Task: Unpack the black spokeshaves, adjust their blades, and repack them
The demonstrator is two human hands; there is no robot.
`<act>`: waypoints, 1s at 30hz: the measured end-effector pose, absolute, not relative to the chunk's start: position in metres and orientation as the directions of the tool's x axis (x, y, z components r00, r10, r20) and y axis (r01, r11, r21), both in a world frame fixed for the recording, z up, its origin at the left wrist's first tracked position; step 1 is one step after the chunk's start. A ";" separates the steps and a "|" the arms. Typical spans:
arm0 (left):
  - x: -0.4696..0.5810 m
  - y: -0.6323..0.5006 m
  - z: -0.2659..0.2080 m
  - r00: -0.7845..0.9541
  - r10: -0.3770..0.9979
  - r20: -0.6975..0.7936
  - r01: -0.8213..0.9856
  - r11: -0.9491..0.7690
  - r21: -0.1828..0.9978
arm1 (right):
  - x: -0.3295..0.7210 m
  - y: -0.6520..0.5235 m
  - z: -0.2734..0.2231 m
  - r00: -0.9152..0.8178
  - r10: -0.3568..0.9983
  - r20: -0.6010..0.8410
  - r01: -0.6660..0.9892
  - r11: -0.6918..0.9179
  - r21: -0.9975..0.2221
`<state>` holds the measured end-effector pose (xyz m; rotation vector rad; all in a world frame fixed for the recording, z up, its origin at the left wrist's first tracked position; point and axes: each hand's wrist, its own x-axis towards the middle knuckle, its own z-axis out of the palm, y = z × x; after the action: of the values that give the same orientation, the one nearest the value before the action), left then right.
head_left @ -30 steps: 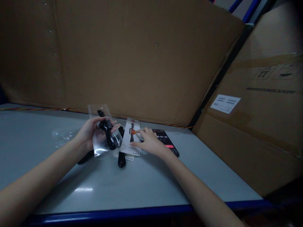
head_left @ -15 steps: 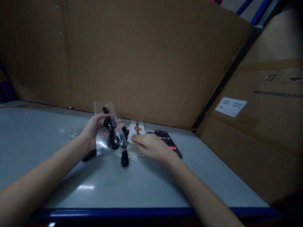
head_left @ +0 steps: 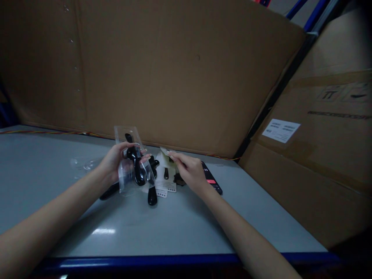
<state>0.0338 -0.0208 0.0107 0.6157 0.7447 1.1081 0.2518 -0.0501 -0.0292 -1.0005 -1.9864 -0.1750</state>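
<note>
My left hand (head_left: 114, 159) is closed around a clear plastic package (head_left: 125, 184), which stands tilted above the table. A glossy black tool with rounded ends (head_left: 139, 174) shows against it; its exact kind is unclear. My right hand (head_left: 189, 170) pinches a printed card (head_left: 165, 151), its near edge raised off other printed cards (head_left: 168, 186) lying on the table. Between my hands, several black-handled items (head_left: 152, 197) lie partly behind the package. Another dark handle (head_left: 109, 192) sits under my left wrist.
A phone (head_left: 216, 185) lies just right of my right hand, partly covered. More clear plastic packaging (head_left: 84, 164) rests left of my left hand. A cardboard wall (head_left: 174, 77) closes the back, and a large carton (head_left: 325, 155) borders the right. The table's blue edge (head_left: 139, 260) runs along the front.
My right hand has gone from lying flat on the top card to pinching and lifting it, uncovering the cards below. My left hand still holds the package, almost unmoved.
</note>
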 end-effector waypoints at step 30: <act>0.048 -0.029 0.001 0.397 0.911 -0.110 -0.355 0.263 0.897 | 0.235 -0.048 -0.013 0.091 0.989 0.119 -0.276 0.140 -0.951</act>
<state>0.0483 -0.0289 0.0013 0.9276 0.7312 0.9674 0.2347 -0.0477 -0.0135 -0.9397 -1.0067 1.1824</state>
